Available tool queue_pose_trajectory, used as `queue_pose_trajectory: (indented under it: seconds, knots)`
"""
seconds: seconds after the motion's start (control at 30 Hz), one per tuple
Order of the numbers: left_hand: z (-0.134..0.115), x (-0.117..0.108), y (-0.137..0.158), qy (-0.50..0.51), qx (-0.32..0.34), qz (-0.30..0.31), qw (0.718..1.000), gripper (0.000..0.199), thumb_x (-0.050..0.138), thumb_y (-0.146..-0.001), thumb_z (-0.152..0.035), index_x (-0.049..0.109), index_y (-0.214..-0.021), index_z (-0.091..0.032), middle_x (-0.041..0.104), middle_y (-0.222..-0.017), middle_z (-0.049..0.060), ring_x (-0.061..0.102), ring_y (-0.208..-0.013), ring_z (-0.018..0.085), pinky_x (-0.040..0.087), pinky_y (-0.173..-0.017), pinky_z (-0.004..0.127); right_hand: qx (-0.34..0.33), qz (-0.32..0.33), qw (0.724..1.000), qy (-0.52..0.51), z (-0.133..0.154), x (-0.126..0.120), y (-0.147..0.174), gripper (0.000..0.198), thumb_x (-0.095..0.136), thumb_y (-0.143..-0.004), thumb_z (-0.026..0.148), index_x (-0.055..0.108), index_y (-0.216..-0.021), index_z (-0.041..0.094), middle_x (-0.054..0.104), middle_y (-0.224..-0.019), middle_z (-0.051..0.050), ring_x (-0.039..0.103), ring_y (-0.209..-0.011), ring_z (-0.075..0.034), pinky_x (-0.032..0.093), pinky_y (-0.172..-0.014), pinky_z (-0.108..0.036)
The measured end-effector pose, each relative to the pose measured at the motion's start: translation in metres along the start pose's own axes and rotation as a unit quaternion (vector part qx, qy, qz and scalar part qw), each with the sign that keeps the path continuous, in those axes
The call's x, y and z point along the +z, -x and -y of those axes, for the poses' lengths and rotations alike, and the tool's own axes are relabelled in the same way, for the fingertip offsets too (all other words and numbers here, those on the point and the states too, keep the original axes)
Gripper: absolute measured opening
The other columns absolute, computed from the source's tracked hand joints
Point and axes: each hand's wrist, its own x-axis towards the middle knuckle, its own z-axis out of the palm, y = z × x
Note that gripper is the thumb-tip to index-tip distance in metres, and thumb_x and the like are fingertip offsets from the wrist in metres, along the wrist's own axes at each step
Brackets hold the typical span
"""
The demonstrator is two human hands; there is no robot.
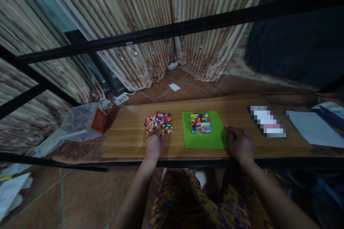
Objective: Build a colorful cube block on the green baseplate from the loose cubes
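Observation:
My left hand is at the near edge of a loose pile of small, many-coloured toy bricks. Its fingers are closed together, and anything between them is too small to tell. A green studded baseplate lies to the right of the pile. On its far half sits a squarish block built from coloured bricks. My right hand rests by the right edge of the baseplate, fingers curled in; whatever they may hold is hidden.
All this lies on a long wooden board. A clear plastic bin with an orange label stands off its left end. To the right are a blurred-out phone-shaped object and white paper. A black bar crosses beyond the board.

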Motion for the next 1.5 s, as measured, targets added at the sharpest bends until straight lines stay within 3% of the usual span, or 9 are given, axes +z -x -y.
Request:
queue_pose_trajectory:
  seconds: [0.1, 0.23, 0.4, 0.57, 1.0, 1.3, 1.5]
  knots:
    - [-0.014, 0.005, 0.002, 0.123, 0.015, 0.006, 0.992, 0.013, 0.055, -0.079, -0.018, 0.068, -0.082, -0.022, 0.068, -0.081, 0.005, 0.061, -0.072, 0.018, 0.044, -0.07, 0.027, 0.006, 0.002, 1.0, 0.004, 0.001, 0.0, 0.0, 0.032, 0.041, -0.084, 0.025, 0.07, -0.094, 0.017, 0.068, -0.094, -0.01, 0.061, -0.085, -0.022, 0.046, -0.078, -0.033]
    - [-0.044, 0.023, 0.004, 0.274, 0.026, 0.054, 0.96, 0.01, 0.056, -0.079, -0.022, 0.066, -0.08, -0.02, 0.067, -0.072, 0.002, 0.059, -0.063, 0.014, 0.044, -0.061, 0.024, 0.01, 0.006, 1.0, 0.004, 0.003, -0.001, -0.001, 0.033, 0.04, -0.085, 0.026, 0.07, -0.095, 0.017, 0.068, -0.095, -0.011, 0.061, -0.087, -0.023, 0.047, -0.079, -0.033]
    - [-0.075, 0.046, -0.005, 0.36, 0.014, 0.076, 0.93, 0.008, 0.06, -0.076, -0.021, 0.067, -0.077, -0.02, 0.069, -0.074, 0.001, 0.062, -0.068, 0.014, 0.046, -0.064, 0.023, 0.019, 0.01, 1.0, -0.003, 0.005, -0.003, -0.001, 0.032, 0.04, -0.084, 0.026, 0.07, -0.094, 0.017, 0.067, -0.094, -0.011, 0.061, -0.086, -0.022, 0.046, -0.078, -0.034]
    - [-0.086, 0.059, -0.018, 0.429, -0.022, 0.086, 0.899, 0.005, 0.064, -0.071, -0.017, 0.069, -0.072, -0.019, 0.07, -0.075, 0.001, 0.063, -0.072, 0.014, 0.047, -0.068, 0.024, 0.026, 0.012, 1.0, -0.004, 0.007, -0.004, -0.001, 0.032, 0.041, -0.084, 0.026, 0.07, -0.094, 0.017, 0.067, -0.096, -0.011, 0.061, -0.086, -0.022, 0.046, -0.079, -0.033]
    - [-0.087, 0.074, -0.033, 0.481, -0.05, 0.108, 0.869, 0.005, 0.068, -0.063, -0.014, 0.067, -0.067, -0.017, 0.067, -0.067, -0.001, 0.06, -0.064, 0.012, 0.048, -0.067, 0.024, 0.033, 0.017, 0.999, -0.004, 0.008, -0.005, 0.0, 0.03, 0.042, -0.085, 0.026, 0.07, -0.094, 0.018, 0.067, -0.095, -0.01, 0.06, -0.086, -0.022, 0.046, -0.078, -0.031]
    - [-0.088, 0.071, -0.028, 0.466, -0.067, 0.101, 0.877, 0.008, 0.064, -0.065, -0.013, 0.068, -0.07, -0.016, 0.067, -0.069, 0.0, 0.06, -0.069, 0.012, 0.046, -0.07, 0.024, 0.028, 0.014, 0.999, -0.014, 0.008, -0.005, -0.001, 0.031, 0.042, -0.085, 0.026, 0.07, -0.095, 0.017, 0.067, -0.099, -0.01, 0.061, -0.087, -0.021, 0.046, -0.081, -0.032]
    - [-0.091, 0.075, -0.03, 0.457, -0.092, 0.096, 0.88, 0.014, 0.067, -0.069, -0.031, 0.068, -0.071, -0.017, 0.063, -0.063, -0.001, 0.057, -0.062, 0.012, 0.041, -0.061, 0.023, 0.034, 0.017, 0.999, -0.01, 0.008, -0.005, -0.001, 0.03, 0.043, -0.085, 0.026, 0.07, -0.095, 0.018, 0.067, -0.098, -0.01, 0.061, -0.087, -0.022, 0.046, -0.079, -0.031]
